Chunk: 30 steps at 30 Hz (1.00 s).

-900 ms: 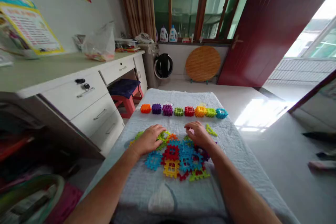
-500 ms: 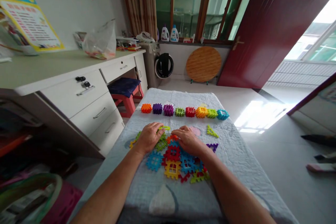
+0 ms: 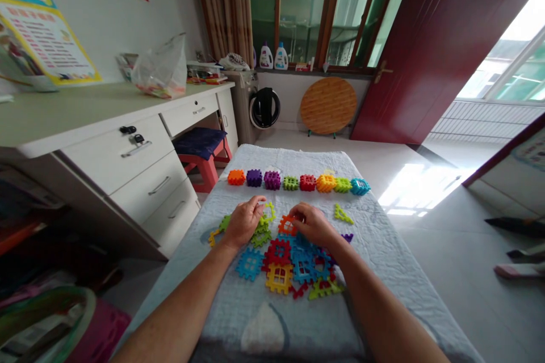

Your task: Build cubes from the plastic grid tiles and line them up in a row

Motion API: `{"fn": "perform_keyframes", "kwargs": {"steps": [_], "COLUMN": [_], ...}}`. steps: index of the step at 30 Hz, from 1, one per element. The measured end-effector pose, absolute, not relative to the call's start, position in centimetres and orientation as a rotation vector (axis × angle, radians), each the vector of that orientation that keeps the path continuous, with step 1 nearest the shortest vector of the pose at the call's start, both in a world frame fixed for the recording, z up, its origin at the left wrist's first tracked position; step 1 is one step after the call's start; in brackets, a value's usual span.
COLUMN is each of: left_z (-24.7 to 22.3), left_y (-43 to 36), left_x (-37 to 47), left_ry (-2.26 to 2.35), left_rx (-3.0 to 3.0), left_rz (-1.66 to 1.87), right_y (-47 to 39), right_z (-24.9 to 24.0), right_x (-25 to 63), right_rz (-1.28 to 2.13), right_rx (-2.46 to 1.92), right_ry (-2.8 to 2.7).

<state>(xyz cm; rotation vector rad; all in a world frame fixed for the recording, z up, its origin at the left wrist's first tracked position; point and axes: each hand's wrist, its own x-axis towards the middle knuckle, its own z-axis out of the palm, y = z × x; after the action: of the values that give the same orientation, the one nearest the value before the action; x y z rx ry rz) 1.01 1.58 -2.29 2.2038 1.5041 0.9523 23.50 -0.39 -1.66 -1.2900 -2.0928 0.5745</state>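
Fingers of the left hand bent, thumb and forefinger at the near edge of a lime piece; whether pinched, cannot tell. Fingers of the right hand curled down and inward, tips on the right side of an orange piece; firmness of grasp unclear.

Clock centred on the heap of notched plastic pieces, 12 pointing away from the wearer. Left hand at 10, back up, wrist roughly straight, forearm slanting up from 7. Right hand at 1, knuckles raised, palm down, forearm running in from 5. Hands apart, orange piece between them at 12.

Blue square lies flat at 9, yellow square at 7, red square touching its far edge. Lime triangle well apart at 2. Beyond, a row of eight coloured blocks spans 11 to 1, all on the pale blue cloth.
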Motion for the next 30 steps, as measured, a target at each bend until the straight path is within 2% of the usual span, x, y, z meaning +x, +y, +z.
{"fn": "perform_keyframes", "kwargs": {"steps": [6,14,19,30], "left_z": [-2.9,-2.9,-2.9,-3.2], "left_y": [1.5,1.0,0.8,0.7], "left_x": [0.9,0.5,0.2,0.5], "left_ry": [1.455,1.538,1.525,1.391], "left_rx": [2.447,2.529,2.559,2.506], "left_rz": [1.012,0.892,0.790,0.835], "right_y": [1.1,1.2,1.0,1.3], "right_z": [-2.8,-2.9,-3.3,-3.5], "right_x": [24.9,25.4,24.8,24.9], "right_rz": [0.598,0.143,0.130,0.163], "right_rx": [-1.374,-1.676,-1.811,-1.669], "right_ry": [-1.841,-1.944,-2.077,-2.046]}}
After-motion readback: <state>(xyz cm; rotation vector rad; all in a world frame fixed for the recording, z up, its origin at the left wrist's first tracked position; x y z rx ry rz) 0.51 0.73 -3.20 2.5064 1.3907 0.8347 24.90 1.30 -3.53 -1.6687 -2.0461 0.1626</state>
